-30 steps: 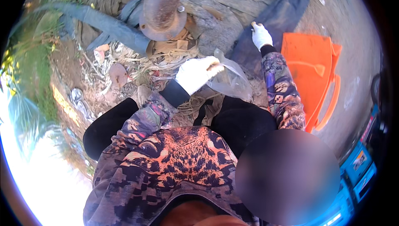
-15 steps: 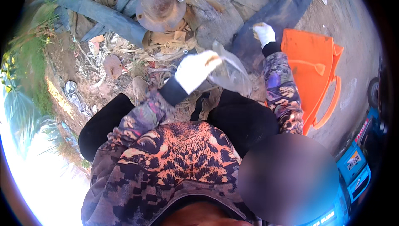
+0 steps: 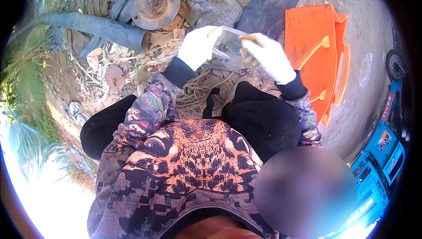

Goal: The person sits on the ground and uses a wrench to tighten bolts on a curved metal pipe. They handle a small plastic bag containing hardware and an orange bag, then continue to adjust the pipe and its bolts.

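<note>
My left hand [image 3: 197, 49], in a white work glove, is closed on the rim of a clear plastic bag [image 3: 229, 43], which hangs open to the right of it. My right hand [image 3: 269, 58], also white-gloved, with dirt on the fingertips, reaches in from the right. Its fingers are curled at the bag's right side, touching or nearly touching it. Whatever they hold, if anything, is hidden. Both hands are above the littered ground in front of my bent knees.
An orange bag [image 3: 307, 48] with handles lies to the right. A rusty flanged pipe [image 3: 151, 1] stands ahead, near dark fabric strips [image 3: 96, 28]. A round rusty plate [image 3: 115, 77] and pale rope [image 3: 198, 90] lie on the ground. A blue vehicle [image 3: 380, 146] is at far right.
My right hand has come back from the ground beside the orange bag to the clear plastic bag. My left hand has moved slightly left and forward, still holding the bag.
</note>
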Motion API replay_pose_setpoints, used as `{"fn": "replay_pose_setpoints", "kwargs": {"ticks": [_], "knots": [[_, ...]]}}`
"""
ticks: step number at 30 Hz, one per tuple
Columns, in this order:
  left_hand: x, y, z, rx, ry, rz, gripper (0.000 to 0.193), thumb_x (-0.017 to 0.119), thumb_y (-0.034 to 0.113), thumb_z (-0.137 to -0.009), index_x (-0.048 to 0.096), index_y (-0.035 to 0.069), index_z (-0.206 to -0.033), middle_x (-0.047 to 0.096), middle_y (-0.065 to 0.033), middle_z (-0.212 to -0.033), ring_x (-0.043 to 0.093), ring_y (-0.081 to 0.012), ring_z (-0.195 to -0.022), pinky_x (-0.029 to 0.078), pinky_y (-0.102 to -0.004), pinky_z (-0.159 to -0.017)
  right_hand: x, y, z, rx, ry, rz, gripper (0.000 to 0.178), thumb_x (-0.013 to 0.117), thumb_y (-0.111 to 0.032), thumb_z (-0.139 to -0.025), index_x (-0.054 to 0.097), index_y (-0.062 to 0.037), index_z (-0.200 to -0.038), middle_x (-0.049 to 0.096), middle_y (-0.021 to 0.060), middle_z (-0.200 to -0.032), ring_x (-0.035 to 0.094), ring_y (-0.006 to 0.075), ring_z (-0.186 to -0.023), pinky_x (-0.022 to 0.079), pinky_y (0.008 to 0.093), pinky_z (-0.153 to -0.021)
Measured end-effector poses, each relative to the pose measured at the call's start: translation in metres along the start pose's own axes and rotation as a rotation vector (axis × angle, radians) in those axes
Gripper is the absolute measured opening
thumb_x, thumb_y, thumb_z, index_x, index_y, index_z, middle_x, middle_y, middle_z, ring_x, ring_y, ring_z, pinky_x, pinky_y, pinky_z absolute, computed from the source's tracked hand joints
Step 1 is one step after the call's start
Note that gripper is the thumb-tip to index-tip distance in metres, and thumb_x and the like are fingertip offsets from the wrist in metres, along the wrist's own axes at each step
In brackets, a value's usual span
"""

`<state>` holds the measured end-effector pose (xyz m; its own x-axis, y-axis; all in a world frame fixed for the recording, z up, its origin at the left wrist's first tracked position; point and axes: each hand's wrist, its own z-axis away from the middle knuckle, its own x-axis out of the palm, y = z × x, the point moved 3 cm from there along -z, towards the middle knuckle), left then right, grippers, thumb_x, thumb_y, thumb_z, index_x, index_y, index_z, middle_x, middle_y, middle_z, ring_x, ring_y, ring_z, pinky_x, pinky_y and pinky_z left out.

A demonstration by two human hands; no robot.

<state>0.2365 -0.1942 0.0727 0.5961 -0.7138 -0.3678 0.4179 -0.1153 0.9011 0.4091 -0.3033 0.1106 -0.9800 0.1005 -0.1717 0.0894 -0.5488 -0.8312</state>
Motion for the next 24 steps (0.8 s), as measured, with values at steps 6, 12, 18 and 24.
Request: {"fn": "replay_pose_setpoints", "kwargs": {"ticks": [6, 12, 18, 24], "knots": [[-0.01, -0.017, 0.001, 0.546, 0.081, -0.573, 0.039, 0.058, 0.015, -0.072, 0.06, 0.003, -0.109, 0.063, -0.0148, -0.103, 0.064, -0.0272, -0.083, 0.052, -0.035, -0.075, -0.008, 0.003, 0.002, -0.369, 0.01, 0.691, 0.092, 0.077, -0.036, -0.069, 0.031, -0.0036, -0.142, 0.04, 0.0232, -0.139, 0.037, 0.0307, -0.132, 0.032, 0.0356, -0.107], [0.005, -0.018, 0.004, 0.332, 0.056, -0.475, 0.033, 0.065, 0.018, -0.07, 0.059, 0.005, -0.1, 0.061, -0.0115, -0.095, 0.062, -0.0286, -0.088, 0.05, -0.0369, -0.075, 0.042, 0.022, -0.018, -0.377, -0.229, 0.716, 0.117, 0.083, -0.024, -0.063, 0.004, -0.0003, -0.147, 0.013, 0.0219, -0.152, 0.012, 0.0302, -0.142, 0.031, 0.0318, -0.107], [0.049, 0.003, 0.011, 0.036, 0.0, -0.392, 0.02, 0.05, 0.021, -0.085, 0.062, 0.007, -0.093, 0.066, -0.0127, -0.079, 0.065, -0.0272, -0.069, 0.05, -0.0404, -0.061, 0.056, 0.071, -0.061, -0.465, -0.152, 0.185, 0.036, 0.05, -0.011, -0.091, 0.049, -0.0008, -0.125, 0.06, 0.0138, -0.111, 0.059, 0.0221, -0.103, 0.048, 0.0326, -0.086], [-0.028, 0.037, 0.028, -0.125, 0.127, 0.578, 0.026, 0.05, 0.03, -0.095, 0.058, 0.007, -0.102, 0.063, -0.0053, -0.071, 0.058, -0.0113, -0.06, 0.048, -0.0262, -0.058, 0.025, -0.01, -0.031, -0.302, -0.054, 0.285, 0.02, 0.051, -0.017, -0.09, 0.062, -0.0009, -0.093, 0.059, 0.005, -0.083, 0.054, 0.0158, -0.082, 0.042, 0.0285, -0.074]]}}
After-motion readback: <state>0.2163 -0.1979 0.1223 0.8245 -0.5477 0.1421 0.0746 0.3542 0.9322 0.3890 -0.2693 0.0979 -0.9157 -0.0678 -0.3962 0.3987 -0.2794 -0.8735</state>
